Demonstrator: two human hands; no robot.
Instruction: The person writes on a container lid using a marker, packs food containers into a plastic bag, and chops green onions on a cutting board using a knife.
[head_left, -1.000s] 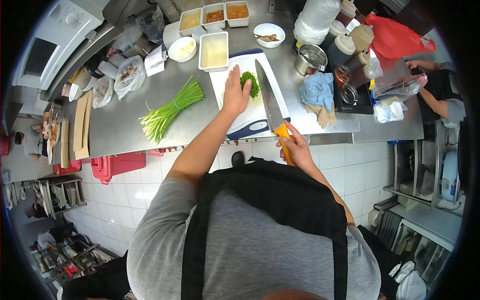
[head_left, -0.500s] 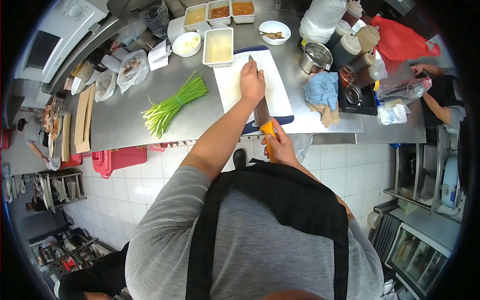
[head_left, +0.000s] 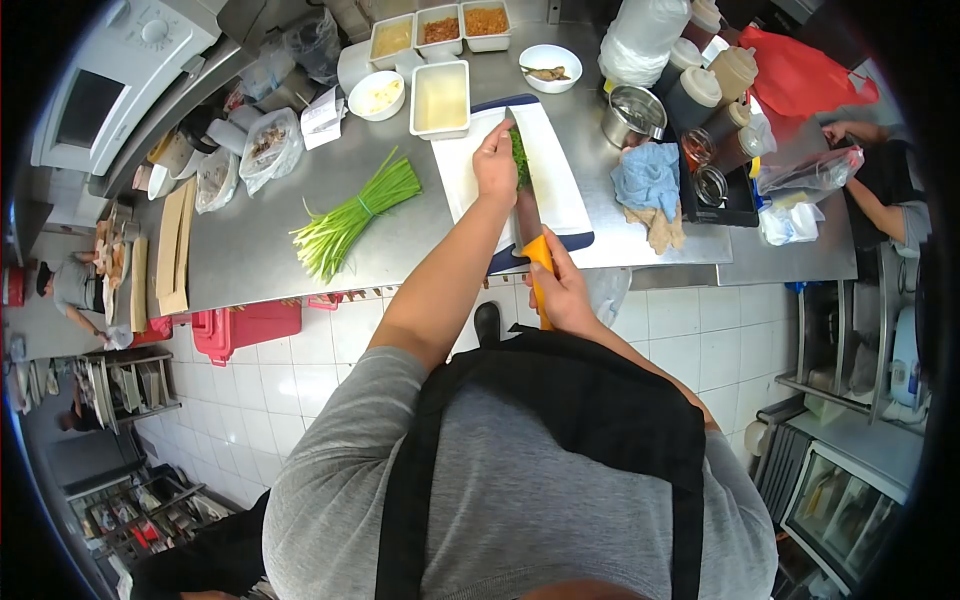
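My right hand (head_left: pixel 563 295) is wrapped round the orange handle of a large kitchen knife (head_left: pixel 529 215), whose blade points away from me over the white cutting board (head_left: pixel 560 185). Near the tip, my left hand (head_left: pixel 496 168) has its fingers bent against the blade. Finely chopped greens (head_left: pixel 519 158) show in a narrow strip along the blade, beside my left fingers; part of them is hidden. To the left of the board, a bundle of long green stalks (head_left: pixel 362 208), tied with a band, lies on the steel counter.
White tubs (head_left: pixel 440 98) and bowls (head_left: pixel 378 96) stand behind the board. To the right are a metal pot (head_left: pixel 634 115), a blue cloth (head_left: pixel 646 180) and a black crate (head_left: pixel 735 205) with squeeze bottles. Another person's arm (head_left: pixel 875 205) is at far right. A red bin (head_left: pixel 245 330) stands below.
Chopped greens now show beside the blade where my left hand covered them. My left hand has shifted slightly left, its fingers more bent. My right hand keeps its grip on the handle.
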